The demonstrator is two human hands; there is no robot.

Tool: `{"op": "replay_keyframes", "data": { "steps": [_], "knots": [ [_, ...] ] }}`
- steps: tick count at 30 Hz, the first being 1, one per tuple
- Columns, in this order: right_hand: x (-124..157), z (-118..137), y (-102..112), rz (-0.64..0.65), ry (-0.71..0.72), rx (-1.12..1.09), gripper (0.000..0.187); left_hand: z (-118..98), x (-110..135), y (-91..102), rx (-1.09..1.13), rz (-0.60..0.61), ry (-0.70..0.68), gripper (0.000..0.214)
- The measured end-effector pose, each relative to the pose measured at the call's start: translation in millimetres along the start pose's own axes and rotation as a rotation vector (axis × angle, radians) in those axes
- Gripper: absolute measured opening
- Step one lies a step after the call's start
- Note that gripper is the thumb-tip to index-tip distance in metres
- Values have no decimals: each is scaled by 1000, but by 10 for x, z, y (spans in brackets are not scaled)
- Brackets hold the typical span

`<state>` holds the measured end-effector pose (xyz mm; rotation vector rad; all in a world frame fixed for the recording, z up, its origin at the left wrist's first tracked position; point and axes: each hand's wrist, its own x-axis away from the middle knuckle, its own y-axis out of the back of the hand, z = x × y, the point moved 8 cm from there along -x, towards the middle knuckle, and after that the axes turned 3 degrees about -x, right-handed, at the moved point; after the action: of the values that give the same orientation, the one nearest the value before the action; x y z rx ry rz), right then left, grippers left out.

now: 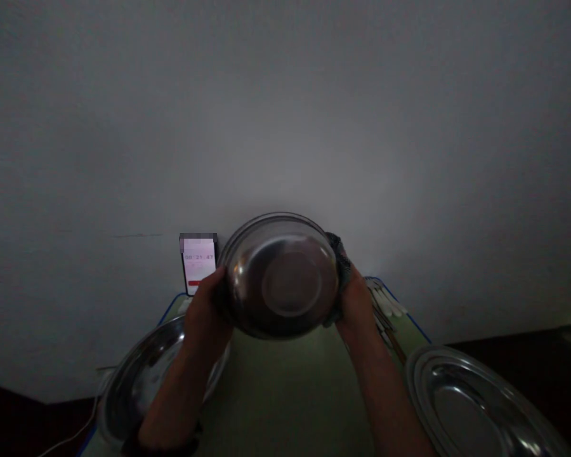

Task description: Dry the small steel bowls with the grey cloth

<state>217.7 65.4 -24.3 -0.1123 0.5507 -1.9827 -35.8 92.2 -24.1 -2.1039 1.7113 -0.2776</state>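
Note:
A round stainless steel bowl [292,282] is held up above the table, tilted so that its outer base faces me. At its left side my left hand [207,311] is closed on the edge, thumb toward me and the other fingers hidden behind. My right hand [354,301] is closed on a dark patterned cloth [339,254] pressed to the bowl's right side; most of its fingers are out of sight.
A large steel basin [137,374] sits at the left, partly behind my left forearm. Another steel basin [461,400] is at the right. Several utensils [387,311] lie at the table's back right. A phone [200,263] showing a timer leans on the wall [285,114].

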Motion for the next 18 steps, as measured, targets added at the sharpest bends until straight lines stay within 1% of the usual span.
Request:
{"op": "replay_keyframes", "data": {
  "steps": [2,3,4,6,7,8,10,12,14,16,18],
  "knots": [
    [-4,183,15,106,53,143,37,-57,-5,-57,-115,87,69,11],
    [27,260,-32,193,91,234,36,-85,10,-107,-181,149,113,12],
    [77,318,-103,287,136,333,35,-112,43,-185,-295,249,144,17],
    [195,362,-253,445,212,495,34,-182,132,-324,-470,423,136,28],
    [238,352,-307,488,229,532,35,-208,170,-367,-536,473,117,31],
    [260,325,-337,503,226,534,37,-229,193,-386,-571,488,95,34],
    [248,225,-347,486,175,454,39,-245,190,-367,-588,451,57,38],
    [192,102,-316,438,118,348,40,-225,149,-316,-575,392,28,41],
    [127,6,-271,385,89,258,39,-183,103,-280,-569,365,14,40],
    [77,-50,-231,336,66,173,39,-148,62,-251,-537,342,26,38],
    [57,-73,-213,292,44,114,40,-138,29,-225,-462,308,67,36]
  ]
}}
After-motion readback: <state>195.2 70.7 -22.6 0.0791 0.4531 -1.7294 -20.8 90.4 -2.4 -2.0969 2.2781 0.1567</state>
